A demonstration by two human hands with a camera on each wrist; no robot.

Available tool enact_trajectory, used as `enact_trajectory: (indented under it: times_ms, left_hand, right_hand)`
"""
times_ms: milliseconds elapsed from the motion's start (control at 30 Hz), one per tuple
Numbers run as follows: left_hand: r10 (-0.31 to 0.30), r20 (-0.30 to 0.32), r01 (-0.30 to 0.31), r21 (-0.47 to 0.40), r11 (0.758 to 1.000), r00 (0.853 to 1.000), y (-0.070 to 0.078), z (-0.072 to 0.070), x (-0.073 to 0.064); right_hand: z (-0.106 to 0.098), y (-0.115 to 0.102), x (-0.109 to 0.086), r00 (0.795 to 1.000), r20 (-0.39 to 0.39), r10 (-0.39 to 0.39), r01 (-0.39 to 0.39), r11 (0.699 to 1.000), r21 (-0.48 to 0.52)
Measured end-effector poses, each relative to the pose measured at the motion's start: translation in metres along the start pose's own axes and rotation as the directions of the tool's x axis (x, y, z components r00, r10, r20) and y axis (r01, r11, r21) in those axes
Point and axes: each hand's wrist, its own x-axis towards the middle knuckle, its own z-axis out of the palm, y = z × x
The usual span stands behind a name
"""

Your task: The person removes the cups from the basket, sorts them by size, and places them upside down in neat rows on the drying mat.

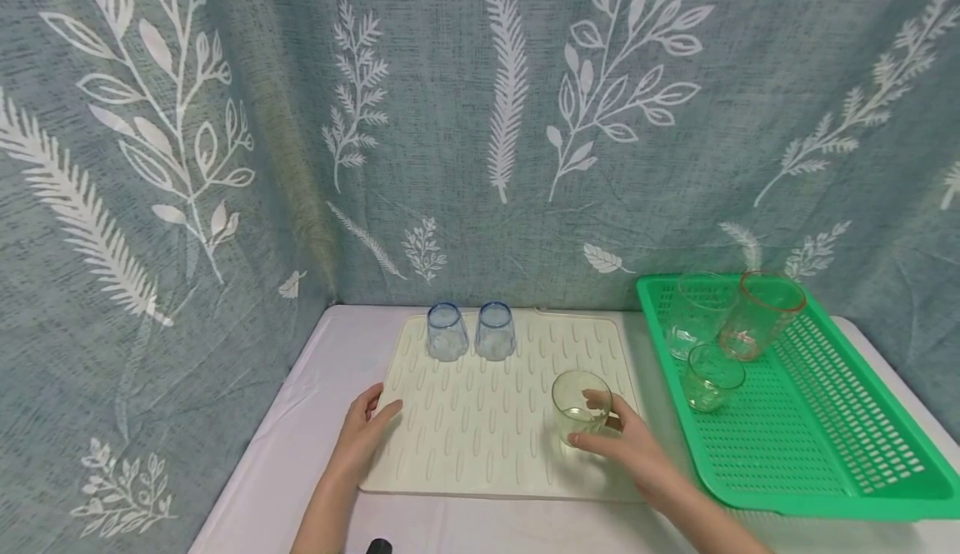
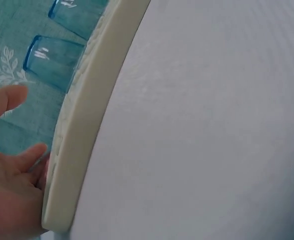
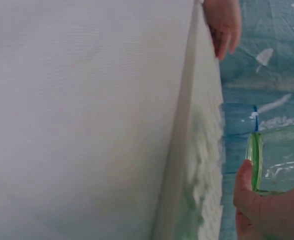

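Note:
My right hand (image 1: 630, 446) grips a clear yellow-green drinking glass (image 1: 570, 408) over the right part of a cream ridged drying mat (image 1: 465, 446). The thumb is on the near side of the glass and the fingers are on its right. In the right wrist view, the thick green base of the glass (image 3: 256, 162) shows a gap from the mat. At the mat's left edge, my left hand (image 1: 363, 429) lies with relaxed fingers and holds nothing. Two blue-rimmed glasses (image 1: 447, 333) (image 1: 496, 333) stand side by side, rims up, at the back of the mat.
A green plastic basket (image 1: 780, 446) stands to the right of the mat. Inside it, at the left and back, are a red-rimmed glass (image 1: 757, 321), a clear glass (image 1: 693, 321) and a small yellow-green glass (image 1: 708, 383). A leaf-patterned curtain (image 1: 480, 162) hangs behind the table.

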Motion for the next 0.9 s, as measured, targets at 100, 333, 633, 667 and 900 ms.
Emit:
enact_trajectory:
  times_ms: [100, 333, 633, 667, 900]
  left_hand:
    - [0.007, -0.051, -0.003, 0.08, 0.997, 0.999, 0.009, 0.005, -0.008]
    - [0.25, -0.081, -0.243, 0.085, 0.966, 0.965, 0.039, 0.035, -0.032]
    - [0.358, 0.234, -0.293, -0.272, 0.917, 0.904, 0.069, 0.074, -0.063]
    - [0.362, 0.253, -0.293, -0.273, 0.916, 0.897, 0.071, 0.077, -0.065]
    - [0.417, 0.307, -0.381, -0.172, 0.908, 0.856, 0.079, 0.092, -0.073]
  right_hand:
    - [0.002, 0.004, -0.001, 1.0, -0.005, -0.005, 0.005, 1.0, -0.03]
    - [0.006, 0.006, -0.001, 1.0, -0.02, -0.014, 0.012, 0.996, -0.088]
    - [0.012, -0.002, 0.001, 0.992, 0.026, -0.125, 0.127, 0.986, -0.107]
    - [0.013, -0.003, 0.001, 0.989, 0.027, -0.144, 0.146, 0.982, -0.118]
    - [0.02, -0.012, 0.0, 0.951, 0.04, -0.307, 0.305, 0.909, -0.284]
